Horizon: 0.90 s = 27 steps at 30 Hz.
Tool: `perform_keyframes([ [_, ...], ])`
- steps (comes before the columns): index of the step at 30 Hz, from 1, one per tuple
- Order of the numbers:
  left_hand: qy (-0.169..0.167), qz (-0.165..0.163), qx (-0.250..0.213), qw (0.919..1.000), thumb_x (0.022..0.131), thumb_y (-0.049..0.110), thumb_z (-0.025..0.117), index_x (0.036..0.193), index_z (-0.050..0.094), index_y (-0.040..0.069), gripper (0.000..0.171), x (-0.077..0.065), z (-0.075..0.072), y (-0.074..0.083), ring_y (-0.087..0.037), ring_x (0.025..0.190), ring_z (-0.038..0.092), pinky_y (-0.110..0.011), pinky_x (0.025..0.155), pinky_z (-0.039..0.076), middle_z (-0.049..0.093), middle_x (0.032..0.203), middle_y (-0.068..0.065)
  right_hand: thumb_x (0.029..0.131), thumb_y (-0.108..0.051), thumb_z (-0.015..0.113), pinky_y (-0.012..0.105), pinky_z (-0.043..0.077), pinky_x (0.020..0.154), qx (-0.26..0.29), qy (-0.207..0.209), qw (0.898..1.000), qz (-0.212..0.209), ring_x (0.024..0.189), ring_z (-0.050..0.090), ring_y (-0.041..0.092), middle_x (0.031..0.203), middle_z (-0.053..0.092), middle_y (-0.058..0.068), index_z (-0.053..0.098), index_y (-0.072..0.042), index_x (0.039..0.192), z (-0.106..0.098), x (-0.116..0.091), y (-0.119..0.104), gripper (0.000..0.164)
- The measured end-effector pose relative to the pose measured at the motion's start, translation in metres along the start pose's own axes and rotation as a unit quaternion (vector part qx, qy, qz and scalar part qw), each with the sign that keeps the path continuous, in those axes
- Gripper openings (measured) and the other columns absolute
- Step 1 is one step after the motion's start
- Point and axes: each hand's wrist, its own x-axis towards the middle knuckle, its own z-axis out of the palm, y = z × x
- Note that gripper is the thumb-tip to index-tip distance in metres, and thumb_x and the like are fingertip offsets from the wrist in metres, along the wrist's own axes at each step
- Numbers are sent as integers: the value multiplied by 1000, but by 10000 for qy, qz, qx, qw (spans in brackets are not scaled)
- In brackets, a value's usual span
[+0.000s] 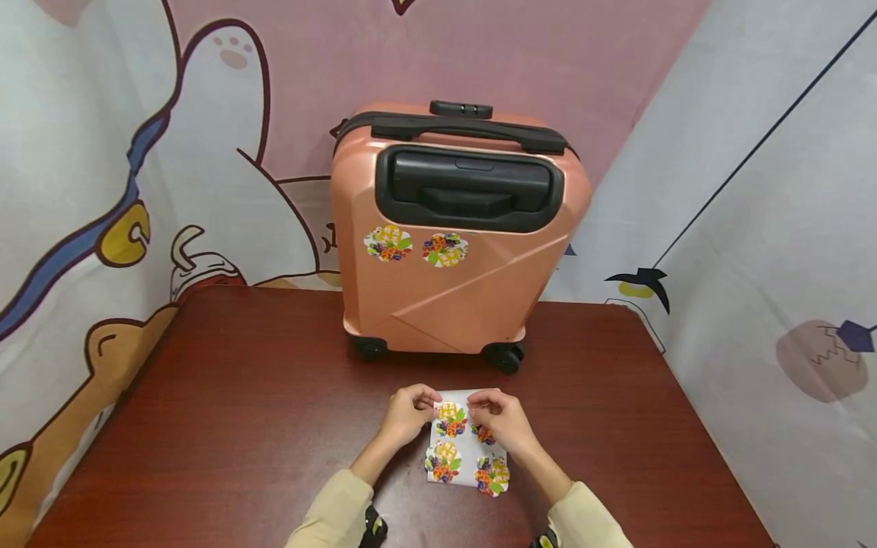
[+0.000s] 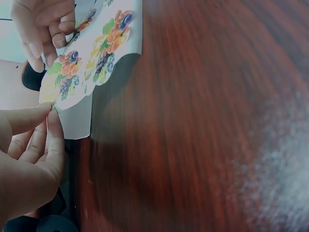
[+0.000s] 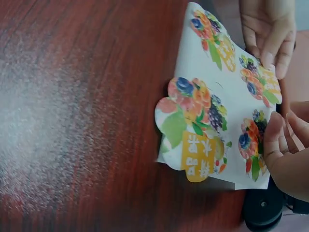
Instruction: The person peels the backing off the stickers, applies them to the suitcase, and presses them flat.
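Observation:
A white backing sheet (image 1: 461, 449) bearing several fruit-patterned stickers lies on the table in front of the suitcase. At its far left corner, my left hand (image 1: 407, 415) pinches the edge of the upper left sticker (image 1: 452, 420) between thumb and index finger; the left wrist view shows this sticker (image 2: 65, 79) tilted up. Over the far right side is my right hand (image 1: 503, 420), partly covering the upper right sticker (image 3: 251, 145). Its fingers are loosely bent with a gap to the thumb. The lower right sticker (image 1: 492, 476) overhangs the sheet's edge.
Behind the sheet a pink-orange suitcase (image 1: 438, 297) stands upright on the brown table (image 1: 260, 426). Two similar stickers, a left one (image 1: 387, 243) and a right one (image 1: 445, 250), are on its front below the black handle recess (image 1: 470, 221). Patterned cloth (image 1: 425, 53) hangs around the table.

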Motion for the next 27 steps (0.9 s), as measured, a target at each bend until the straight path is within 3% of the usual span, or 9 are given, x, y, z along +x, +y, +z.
perform_keyframes([
  [14, -26, 68, -106, 9999, 72, -11, 66, 83, 63, -4, 14, 1, 3, 0, -18, 69, 61, -21, 56, 48, 64, 76, -12, 79, 6, 62, 23, 41, 44, -692, -83, 9968, -388, 53, 49, 9, 72, 60, 10, 65, 6, 92, 7, 5, 8, 14],
  [27, -38, 109, -80, 9999, 73, -10, 65, 82, 64, -3, 11, 1, 6, 1, -19, 69, 61, -20, 57, 47, 64, 76, -12, 78, 6, 65, 22, 37, 40, -707, -15, 9970, -323, 45, 43, 9, 60, 54, 7, 64, 3, 82, 8, 4, 14, 5],
])
